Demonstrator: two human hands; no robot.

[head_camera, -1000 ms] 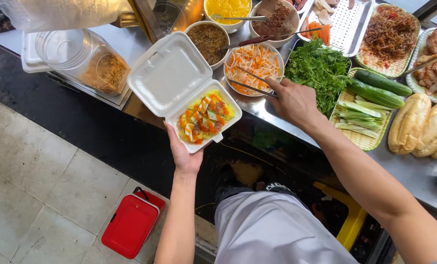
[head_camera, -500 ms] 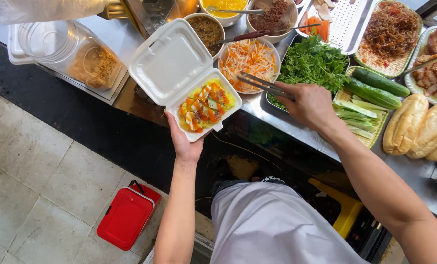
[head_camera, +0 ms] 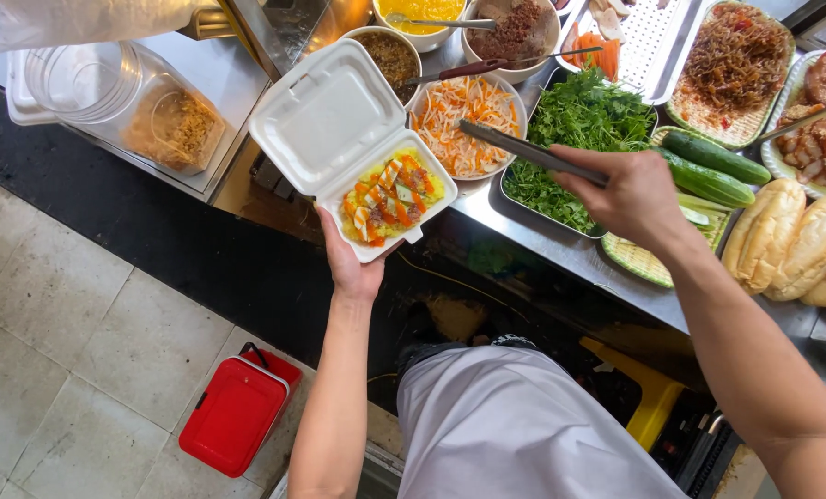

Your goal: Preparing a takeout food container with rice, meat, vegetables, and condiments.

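1. Your left hand [head_camera: 350, 263] cups the open white foam box [head_camera: 348, 148] from below, fingers closed around its base; the box holds yellow rice with sliced toppings.
2. Your right hand [head_camera: 621, 189] pinches metal tongs [head_camera: 524, 150], tips over the shredded-carrot bowl [head_camera: 464, 125], just right of the box.
3. The herb tray [head_camera: 570, 129] lies beyond that bowl.

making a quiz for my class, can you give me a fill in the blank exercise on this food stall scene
1. The left hand holds an open white foam ____ with yellow rice and toppings.
2. The right hand grips metal ____ over the tray of green herbs.
3. On the floor stands a small ____ case.
4. Beside the cucumbers lie several bread ____.

Missing words: box; tongs; red; rolls
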